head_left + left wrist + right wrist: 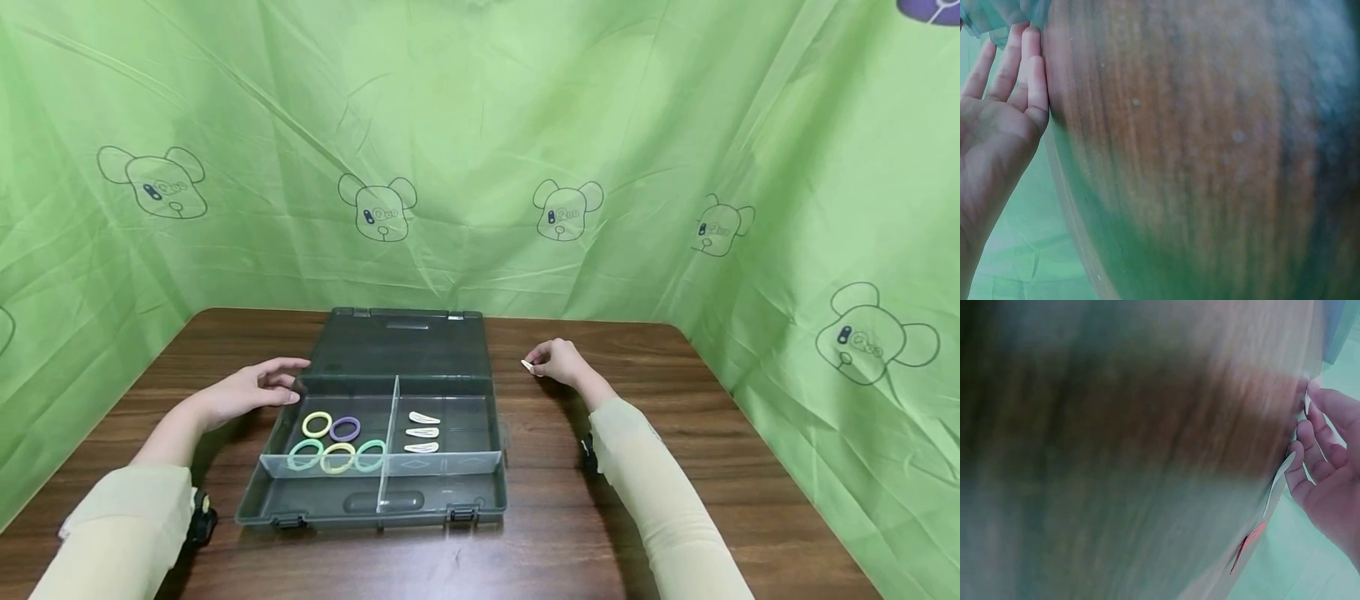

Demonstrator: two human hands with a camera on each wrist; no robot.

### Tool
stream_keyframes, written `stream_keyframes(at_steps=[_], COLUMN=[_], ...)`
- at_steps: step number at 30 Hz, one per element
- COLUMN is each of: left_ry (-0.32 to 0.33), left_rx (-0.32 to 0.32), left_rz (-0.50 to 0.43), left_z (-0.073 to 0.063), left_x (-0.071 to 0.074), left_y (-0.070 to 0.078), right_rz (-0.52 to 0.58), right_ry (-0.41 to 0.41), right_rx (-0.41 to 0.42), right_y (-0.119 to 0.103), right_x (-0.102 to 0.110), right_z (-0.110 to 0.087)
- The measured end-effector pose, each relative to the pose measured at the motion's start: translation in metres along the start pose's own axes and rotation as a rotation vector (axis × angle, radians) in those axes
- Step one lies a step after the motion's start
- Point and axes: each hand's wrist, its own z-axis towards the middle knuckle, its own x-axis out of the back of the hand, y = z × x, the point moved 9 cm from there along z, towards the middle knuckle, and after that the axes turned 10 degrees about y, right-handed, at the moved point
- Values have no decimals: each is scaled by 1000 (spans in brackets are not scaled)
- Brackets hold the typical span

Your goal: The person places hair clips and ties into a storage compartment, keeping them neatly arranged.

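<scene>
An opened grey translucent organizer box (pixel 247 492) lies on the table. Its left back compartment holds several coloured hair ties (pixel 345 429) in yellow, purple and green. Three pale snap hair clips (pixel 422 432) lie in a column in the compartment to the right. My left hand (pixel 251 390) is at the box's left side near the lid hinge, fingers loosely bent, fingertips right at the edge. Right of the box, my right hand (pixel 558 362) pinches a white hair clip (pixel 528 366) between thumb and fingertips, low over the table.
The lid (pixel 405 346) is folded back behind the box. In the right wrist view, a pale flat piece (pixel 1279 481) and a red one (pixel 1249 544) lie on the wooden table near the right hand. Green cloth (pixel 465 150) surrounds the table's back and sides.
</scene>
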Motion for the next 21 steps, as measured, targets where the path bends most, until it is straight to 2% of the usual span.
stream_keyframes(at_steps=[14, 21], left_ry=[-2, -10], left_rx=[15, 6], left_rz=[2, -6], left_z=[1, 0], left_x=[1, 1], left_y=[-4, -1], right_rz=[13, 31], right_ry=[1, -6], right_rx=[14, 12], right_y=[-3, -5], right_x=[0, 1], right_z=[0, -1])
